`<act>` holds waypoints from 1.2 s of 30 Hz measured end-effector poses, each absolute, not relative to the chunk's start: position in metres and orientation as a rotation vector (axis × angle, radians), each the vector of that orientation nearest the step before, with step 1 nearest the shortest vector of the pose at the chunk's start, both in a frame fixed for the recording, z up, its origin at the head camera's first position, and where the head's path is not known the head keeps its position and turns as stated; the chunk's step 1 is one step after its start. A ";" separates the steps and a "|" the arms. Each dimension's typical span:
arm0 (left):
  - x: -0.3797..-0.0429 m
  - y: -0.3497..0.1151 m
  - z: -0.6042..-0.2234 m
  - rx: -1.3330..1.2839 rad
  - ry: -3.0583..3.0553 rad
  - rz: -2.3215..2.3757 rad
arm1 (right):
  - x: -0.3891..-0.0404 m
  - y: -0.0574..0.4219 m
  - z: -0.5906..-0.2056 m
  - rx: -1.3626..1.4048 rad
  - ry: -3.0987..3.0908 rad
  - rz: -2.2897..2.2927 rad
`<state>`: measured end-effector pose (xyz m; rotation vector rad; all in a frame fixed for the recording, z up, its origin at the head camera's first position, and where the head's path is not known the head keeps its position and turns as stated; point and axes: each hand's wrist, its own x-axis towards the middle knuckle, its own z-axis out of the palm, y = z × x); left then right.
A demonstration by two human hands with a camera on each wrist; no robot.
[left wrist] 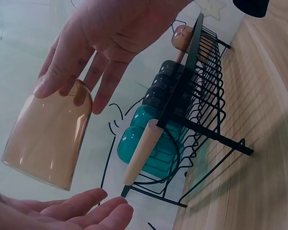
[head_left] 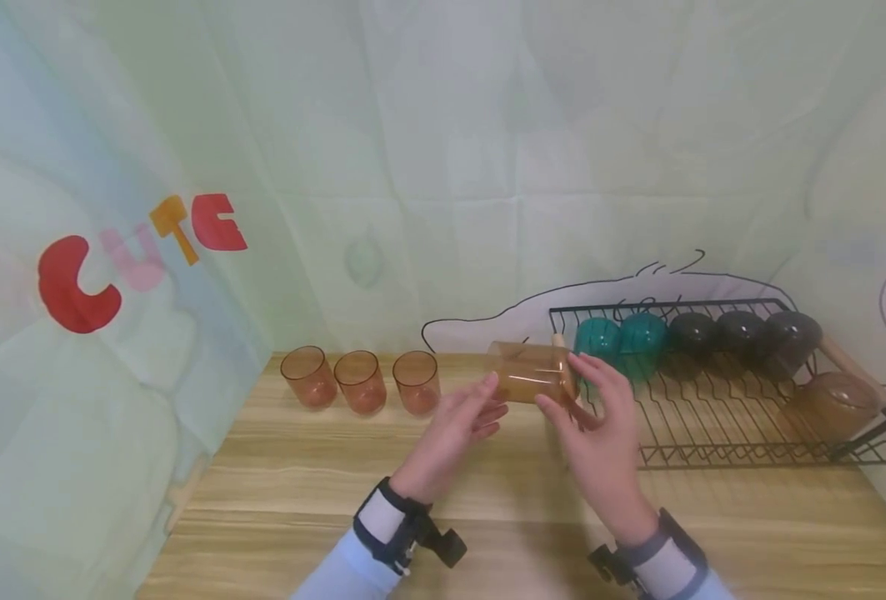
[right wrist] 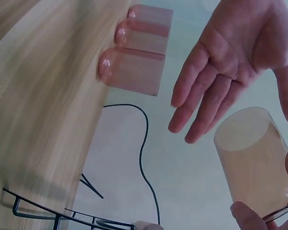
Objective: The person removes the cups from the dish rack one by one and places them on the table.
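Observation:
An amber glass lies sideways in the air above the table, its mouth turned left. My right hand holds it at the base end, with the thumb below and the fingers above. Close to the mouth is my left hand, its fingers extended. The right wrist view shows a gap between that left hand and the glass. Three amber glasses stand upright in a row on the table, left of my hands.
To the right stands a black wire dish rack with wooden handles. Upside-down teal glasses and dark grey glasses sit along its back, and another amber glass lies at its right end. A printed cloth hangs behind the wooden table.

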<state>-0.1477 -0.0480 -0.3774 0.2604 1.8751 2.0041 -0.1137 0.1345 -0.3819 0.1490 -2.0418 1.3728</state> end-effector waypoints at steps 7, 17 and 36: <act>-0.148 -0.046 -0.379 0.299 1.813 2.025 | -0.112 0.130 -0.385 0.199 -2.051 1.346; -0.148 -0.047 -0.378 0.257 1.853 2.058 | -0.111 0.127 -0.384 0.252 -2.069 1.304; -0.154 -0.048 -0.370 0.138 1.789 2.278 | -0.114 0.130 -0.388 0.262 -2.193 1.267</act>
